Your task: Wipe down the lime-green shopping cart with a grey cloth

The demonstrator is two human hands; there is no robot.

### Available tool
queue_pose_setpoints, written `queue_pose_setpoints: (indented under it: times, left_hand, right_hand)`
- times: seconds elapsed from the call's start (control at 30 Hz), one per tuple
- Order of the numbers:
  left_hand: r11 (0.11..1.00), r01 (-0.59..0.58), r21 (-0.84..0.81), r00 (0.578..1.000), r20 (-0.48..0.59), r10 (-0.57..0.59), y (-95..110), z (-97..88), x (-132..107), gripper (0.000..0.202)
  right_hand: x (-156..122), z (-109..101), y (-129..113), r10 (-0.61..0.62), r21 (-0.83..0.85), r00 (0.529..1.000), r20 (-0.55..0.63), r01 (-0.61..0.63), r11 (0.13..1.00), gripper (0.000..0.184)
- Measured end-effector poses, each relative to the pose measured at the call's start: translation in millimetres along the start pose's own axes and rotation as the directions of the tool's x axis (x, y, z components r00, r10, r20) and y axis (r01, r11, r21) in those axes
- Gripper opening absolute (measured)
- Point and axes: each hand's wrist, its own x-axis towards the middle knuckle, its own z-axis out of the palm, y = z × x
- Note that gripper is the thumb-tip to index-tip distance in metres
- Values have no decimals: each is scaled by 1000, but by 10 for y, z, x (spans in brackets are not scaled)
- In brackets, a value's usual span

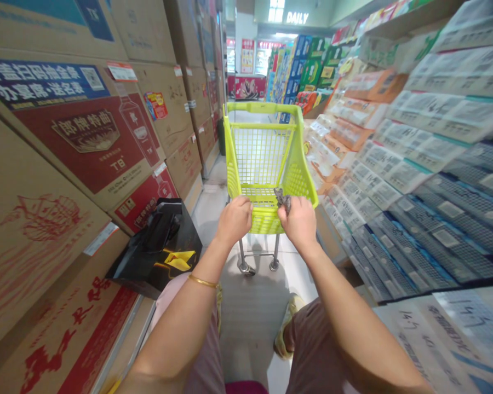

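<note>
Cart [267,224], left hand [234,220] clenched on its near side, right hand [299,223] likewise, with crumpled gray item [282,200], boxes [94,137] at left

L grip [234,220] + R grip [301,221] on yel-grn cart [298,175]; R w/ gray item [285,203].

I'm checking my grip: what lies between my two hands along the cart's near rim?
The head view shows a bare stretch of yellow-green rim, then a crumpled grey thing at your right hand.
</note>
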Motion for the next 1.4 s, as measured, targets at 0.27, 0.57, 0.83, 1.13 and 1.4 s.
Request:
queue_pose_setpoints:
  times: [0.27,0.57,0.83,1.13,1.4]
  left_hand:
    - [999,-32,-7,999,-13,32,181,144,14,25]
    - [1000,22,5,1000,22,-22,117,148,22,18]
    - [1000,-18,11,998,54,17,33,97,30,26]
    - [998,25,54,1000,10,-25,82,130,18,26]
    - [998,41,52,999,10,-41,45,120,25,16]
  right_hand:
    - [-6,13,-254,2,68,1000,9,-3,998,15]
    - [-50,98,-431,-108,169,994,17,104,980,22]
    - [-2,84,-105,-84,28,996,-27,85,996,18]
    - [-9,75,-77,13,53,998,-65,-10,999,16]
    - [-64,142,-505,-102,150,995,17,99,984,24]
